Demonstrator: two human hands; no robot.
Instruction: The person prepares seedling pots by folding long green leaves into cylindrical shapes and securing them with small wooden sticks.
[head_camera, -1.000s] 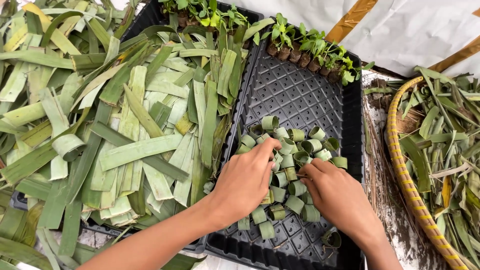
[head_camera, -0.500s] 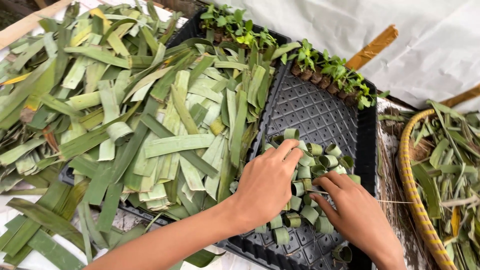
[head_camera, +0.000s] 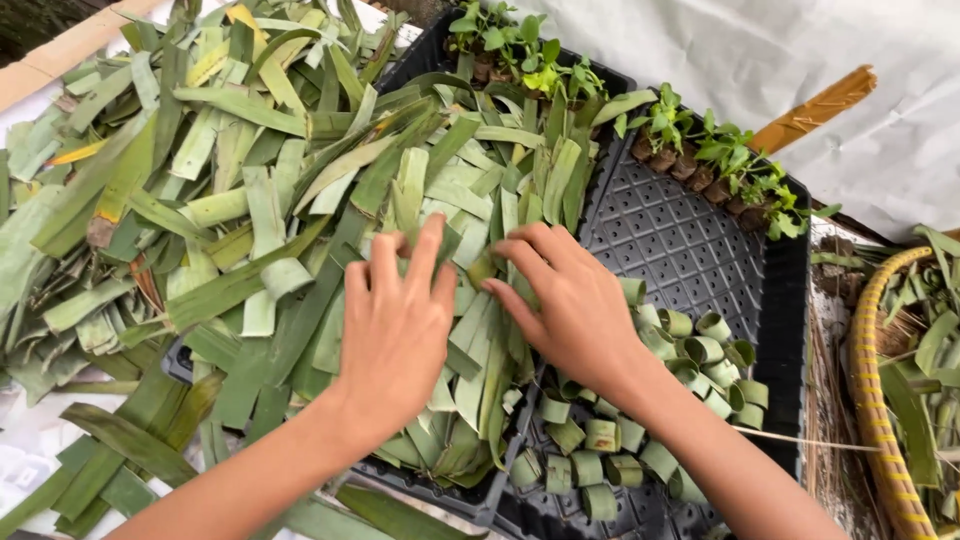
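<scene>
A big heap of cut green leaf strips (head_camera: 250, 200) covers the left side. My left hand (head_camera: 398, 320) lies flat on the strips with its fingers spread. My right hand (head_camera: 568, 300) reaches left over the heap's edge, fingertips touching a strip; whether it grips one I cannot tell. Under my right wrist stand several small rolled leaf rings (head_camera: 640, 420) in a black mesh tray (head_camera: 690, 235).
A row of small green seedlings (head_camera: 700, 150) stands along the tray's far edge. A yellow woven basket (head_camera: 880, 400) with leaf scraps sits at the right. A white sheet (head_camera: 800, 50) lies behind, and a wooden stick (head_camera: 815, 108) pokes out past the seedlings.
Both hands have moved left, off the rolled leaf rings and onto the heap of leaf strips. The view has shifted with them.
</scene>
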